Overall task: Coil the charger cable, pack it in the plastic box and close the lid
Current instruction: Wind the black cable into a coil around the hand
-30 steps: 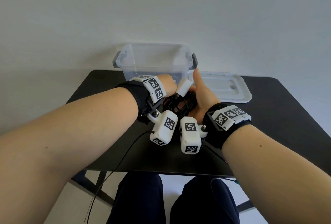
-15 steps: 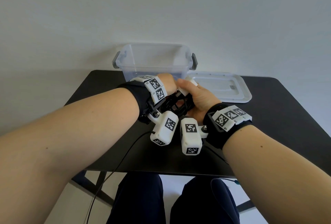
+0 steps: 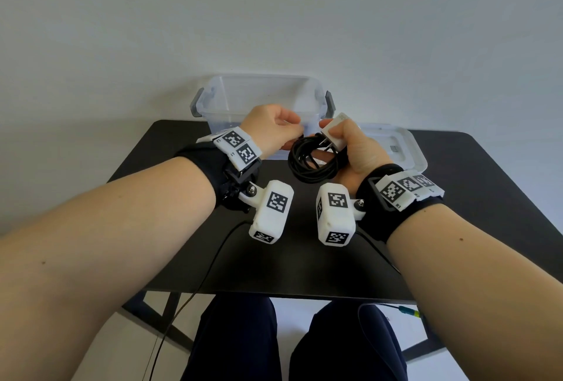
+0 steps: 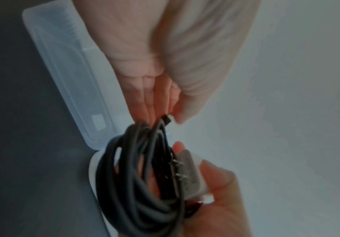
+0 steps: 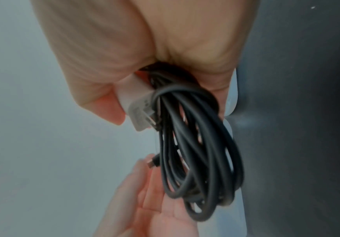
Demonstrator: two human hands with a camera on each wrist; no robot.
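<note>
The black charger cable [image 3: 310, 167] is wound into a coil and hangs from my right hand [image 3: 356, 152], which grips it together with the white plug adapter [image 3: 333, 133], prongs toward the coil. In the right wrist view the coil [image 5: 201, 152] dangles below the adapter [image 5: 136, 105]. My left hand [image 3: 274, 127] is just left of the coil, thumb and fingers pinching the cable's small connector end [image 4: 166, 119]. The clear plastic box [image 3: 243, 97] stands open behind both hands. Its lid [image 3: 402, 149] lies flat to the box's right.
The black table [image 3: 304, 258] carries the box and lid at its far edge, against a pale wall. A thin black wire [image 3: 213, 258] from my wrist gear runs over the near edge. My knees are below the table's front.
Both hands have risen and moved apart. The right hand turned so the coil and adapter are now in plain sight, and the left hand slid off the coil to its connector end.
</note>
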